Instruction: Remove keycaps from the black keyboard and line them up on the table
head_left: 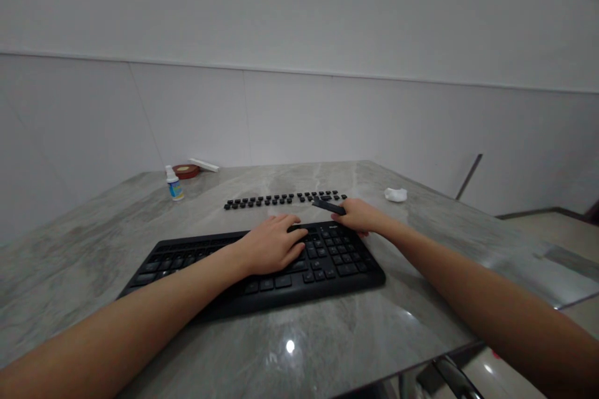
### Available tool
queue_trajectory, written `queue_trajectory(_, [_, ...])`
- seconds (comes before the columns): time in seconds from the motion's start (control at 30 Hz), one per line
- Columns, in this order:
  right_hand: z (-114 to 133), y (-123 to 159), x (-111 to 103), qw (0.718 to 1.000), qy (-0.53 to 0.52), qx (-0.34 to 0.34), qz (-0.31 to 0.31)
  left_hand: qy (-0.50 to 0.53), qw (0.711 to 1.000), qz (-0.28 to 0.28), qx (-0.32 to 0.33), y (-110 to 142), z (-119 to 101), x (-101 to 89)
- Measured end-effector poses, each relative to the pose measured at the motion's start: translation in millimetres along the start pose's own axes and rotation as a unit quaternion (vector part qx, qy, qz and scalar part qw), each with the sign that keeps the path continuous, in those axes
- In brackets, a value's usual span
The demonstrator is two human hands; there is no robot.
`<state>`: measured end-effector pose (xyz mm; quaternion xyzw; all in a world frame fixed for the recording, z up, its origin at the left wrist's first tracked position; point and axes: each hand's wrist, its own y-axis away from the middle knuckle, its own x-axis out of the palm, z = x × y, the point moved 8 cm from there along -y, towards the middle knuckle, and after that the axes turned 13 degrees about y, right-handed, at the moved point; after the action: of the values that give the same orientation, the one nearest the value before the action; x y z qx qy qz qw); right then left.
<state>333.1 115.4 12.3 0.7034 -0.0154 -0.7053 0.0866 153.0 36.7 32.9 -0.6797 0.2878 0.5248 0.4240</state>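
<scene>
A black keyboard [299, 293] lies on the grey marble-patterned table, its keys facing up. My left hand [274, 244] rests on its upper middle with fingers spread, covering some keys. Over the keyboard's far right corner, my right hand [358, 217] is closed around a slim black flat tool [329, 206], whose free end points left; its exact kind is unclear. Just beyond the keyboard, loose black keycaps [266, 201] are laid out in two rows, and the tool's tip is close to their right part.
A white spray bottle [175, 186] with a blue and yellow label stands at the back left. Behind it are a reddish-brown round object [186, 171] and a white box-like bar [204, 165]. A crumpled white wad [395, 194] lies at right. A wall borders the table's back.
</scene>
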Motion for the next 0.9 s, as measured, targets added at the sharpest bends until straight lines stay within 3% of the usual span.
queue_trajectory(0.33, [1.9, 1.4, -0.5, 0.999, -0.043, 0.018, -0.02, -0.079, 0.996, 0.05, 0.0, -0.8, -15.3, -2.1])
queue_trajectory(0.67, [30.0, 12.3, 4.6, 0.988, -0.137, -0.026, -0.059, -0.069, 0.99, 0.112, -0.048, 4.0, -10.3, -10.6])
queue_trajectory(0.8, [36.8, 12.8, -0.6, 0.986, -0.104, -0.074, -0.103, -0.067, 0.996, 0.051, -0.035, 1.2, -7.0, -7.8])
queue_trajectory(0.9, [39.2, 11.3, -4.6, 0.982, -0.071, -0.106, -0.139, -0.038, 0.995, -0.009, -0.091, -1.5, 20.2, -8.6])
